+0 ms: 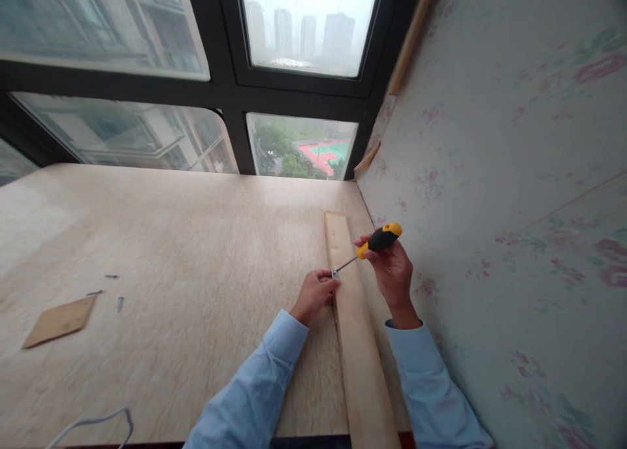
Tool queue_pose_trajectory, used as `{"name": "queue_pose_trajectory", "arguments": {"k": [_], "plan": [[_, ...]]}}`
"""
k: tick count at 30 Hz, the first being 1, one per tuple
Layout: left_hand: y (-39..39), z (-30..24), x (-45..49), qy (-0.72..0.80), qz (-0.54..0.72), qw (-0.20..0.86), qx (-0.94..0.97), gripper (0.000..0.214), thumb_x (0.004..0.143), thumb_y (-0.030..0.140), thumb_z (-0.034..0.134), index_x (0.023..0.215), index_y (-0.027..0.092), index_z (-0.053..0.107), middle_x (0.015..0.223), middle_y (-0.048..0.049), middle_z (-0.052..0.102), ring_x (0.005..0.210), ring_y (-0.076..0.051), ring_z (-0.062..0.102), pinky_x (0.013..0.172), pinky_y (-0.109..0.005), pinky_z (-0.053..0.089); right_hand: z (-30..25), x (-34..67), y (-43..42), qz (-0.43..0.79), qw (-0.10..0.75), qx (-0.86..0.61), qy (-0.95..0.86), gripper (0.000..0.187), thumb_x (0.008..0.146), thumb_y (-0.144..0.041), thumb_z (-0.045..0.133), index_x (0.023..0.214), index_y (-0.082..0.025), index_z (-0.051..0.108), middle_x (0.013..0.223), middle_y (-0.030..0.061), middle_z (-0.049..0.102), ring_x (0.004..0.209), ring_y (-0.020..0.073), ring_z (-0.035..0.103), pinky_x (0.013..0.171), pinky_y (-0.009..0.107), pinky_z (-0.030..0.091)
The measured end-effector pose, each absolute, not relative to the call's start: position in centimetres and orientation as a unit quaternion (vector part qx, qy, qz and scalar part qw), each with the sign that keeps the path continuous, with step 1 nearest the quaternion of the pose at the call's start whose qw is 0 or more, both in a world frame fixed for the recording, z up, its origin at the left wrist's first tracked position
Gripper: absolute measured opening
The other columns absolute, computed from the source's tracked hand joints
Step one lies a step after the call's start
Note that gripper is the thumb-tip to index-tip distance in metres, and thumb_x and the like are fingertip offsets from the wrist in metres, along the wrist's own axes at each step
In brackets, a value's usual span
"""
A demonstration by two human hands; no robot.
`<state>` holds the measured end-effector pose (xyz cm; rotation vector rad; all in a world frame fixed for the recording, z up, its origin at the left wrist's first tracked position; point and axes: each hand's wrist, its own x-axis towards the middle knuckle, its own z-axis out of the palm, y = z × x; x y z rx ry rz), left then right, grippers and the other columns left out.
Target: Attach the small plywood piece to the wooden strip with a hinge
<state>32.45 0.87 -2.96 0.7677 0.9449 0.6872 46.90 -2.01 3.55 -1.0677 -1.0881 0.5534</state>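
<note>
Being gripped in the closed right hand, a yellow-and-black screwdriver is being pointed, tip toward 8 o'clock, at a small metal fitting on the left edge of a long wooden slat. The fitting is being pinched by the curled fingers of the left hand. The slat is lying flat on the pale board surface, just beside the flowered wall at 3 o'clock. A cardboard piece and loose screws are lying well apart at 9 o'clock; a white cable is showing at 7 o'clock.
</note>
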Motion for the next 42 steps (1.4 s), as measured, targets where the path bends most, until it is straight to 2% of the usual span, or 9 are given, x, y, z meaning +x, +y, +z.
{"name": "queue_pose_trajectory", "arguments": {"k": [10, 14, 17, 21, 25, 29, 36, 39, 42], "plan": [[1.0, -3.1, 32.5, 0.423, 0.313, 0.774, 0.351, 0.022, 0.063, 0.014, 0.071, 0.084, 0.01, 0.066, 0.076, -0.0067, 0.068, 0.065, -0.015, 0.064, 0.056, -0.023, 0.048, 2.5, 47.2, -1.6, 0.218, 0.686, -0.506, -0.475, 0.043, 0.064, -0.036, 0.084, 0.092, -0.023, 0.054, 0.087, 0.001, 0.069, 0.082, 0.021, 0.069, 0.08, 0.04, 0.057], [0.9, -3.0, 32.5, 0.427, 0.309, 0.772, 0.355, 0.021, 0.064, 0.013, 0.07, 0.084, 0.01, 0.066, 0.076, -0.0065, 0.068, 0.065, -0.015, 0.063, 0.056, -0.023, 0.048, 2.7, 47.2, -1.6, 0.181, 0.644, -0.553, -0.497, 0.054, 0.07, -0.047, 0.078, 0.112, -0.022, 0.053, 0.102, 0.0061, 0.065, 0.094, 0.0219, 0.065, 0.09, 0.04, 0.053], [0.9, -3.0, 32.5, 0.424, 0.313, 0.774, 0.352, 0.021, 0.065, 0.013, 0.069, 0.085, 0.01, 0.065, 0.076, -0.0064, 0.068, 0.064, -0.014, 0.063, 0.056, -0.024, 0.048, 3.7, 46.9, -2.2, 0.268, 0.624, -0.51, -0.527, 0.054, 0.085, -0.047, 0.063, 0.131, -0.028, 0.042, 0.123, 0.0081, 0.06, 0.113, 0.0218, 0.059, 0.101, 0.042, 0.046], [0.9, -3.2, 32.5, 0.424, 0.312, 0.772, 0.357, 0.021, 0.065, 0.014, 0.069, 0.085, 0.01, 0.064, 0.076, -0.0063, 0.067, 0.064, -0.014, 0.062, 0.056, -0.023, 0.048, 5.0, 47.1, -3.0, 0.358, 0.597, -0.467, -0.546, 0.056, 0.087, -0.042, 0.062, 0.137, -0.033, 0.036, 0.137, 0.0066, 0.054, 0.125, 0.0216, 0.053, 0.104, 0.043, 0.044], [0.9, -3.4, 32.5, 0.43, 0.311, 0.767, 0.362, 0.023, 0.065, 0.015, 0.071, 0.086, 0.011, 0.064, 0.078, -0.007, 0.067, 0.067, -0.015, 0.064, 0.056, -0.023, 0.048, 5.6, 47.5, -2.6, 0.299, 0.561, -0.542, -0.55, 0.051, 0.079, -0.047, 0.069, 0.121, -0.025, 0.052, 0.109, 0.0072, 0.069, 0.098, 0.0231, 0.067, 0.089, 0.041, 0.054], [0.9, -3.6, 32.5, 0.424, 0.315, 0.769, 0.36, 0.023, 0.066, 0.015, 0.07, 0.088, 0.011, 0.063, 0.078, -0.0071, 0.067, 0.066, -0.015, 0.063, 0.056, -0.023, 0.048, 5.5, 47.4, -1.5, 0.102, 0.52, -0.676, -0.512, 0.053, 0.06, -0.056, 0.08, 0.094, -0.021, 0.06, 0.075, 0.0023, 0.066, 0.071, 0.0227, 0.064, 0.073, 0.039, 0.056], [1.0, -3.6, 32.4, 0.427, 0.315, 0.767, 0.361, 0.025, 0.065, 0.016, 0.072, 0.087, 0.011, 0.063, 0.079, -0.0078, 0.069, 0.068, -0.016, 0.065, 0.056, -0.023, 0.049, 4.6, 47.5, -1.7, 0.354, 0.563, -0.499, -0.556, 0.063, 0.081, -0.05, 0.066, 0.133, -0.03, 0.036, 0.128, 0.0077, 0.06, 0.119, 0.0216, 0.057, 0.099, 0.041, 0.047], [1.0, -3.5, 32.5, 0.432, 0.312, 0.768, 0.356, 0.025, 0.065, 0.015, 0.072, 0.088, 0.011, 0.063, 0.079, -0.0072, 0.069, 0.067, -0.016, 0.065, 0.057, -0.024, 0.049, 4.9, 47.9, -2.0, 0.377, 0.544, -0.51, -0.549, 0.059, 0.08, -0.049, 0.068, 0.129, -0.026, 0.044, 0.117, 0.0089, 0.067, 0.11, 0.0229, 0.063, 0.097, 0.043, 0.049], [1.0, -3.2, 32.5, 0.437, 0.312, 0.767, 0.351, 0.024, 0.066, 0.014, 0.071, 0.088, 0.011, 0.063, 0.077, -0.0063, 0.068, 0.066, -0.016, 0.065, 0.056, -0.024, 0.049, 5.1, 48.0, -1.8, 0.238, 0.525, -0.631, -0.519, 0.058, 0.066, -0.054, 0.077, 0.109, -0.02, 0.058, 0.089, 0.0078, 0.072, 0.084, 0.0255, 0.068, 0.082, 0.044, 0.055]]}}
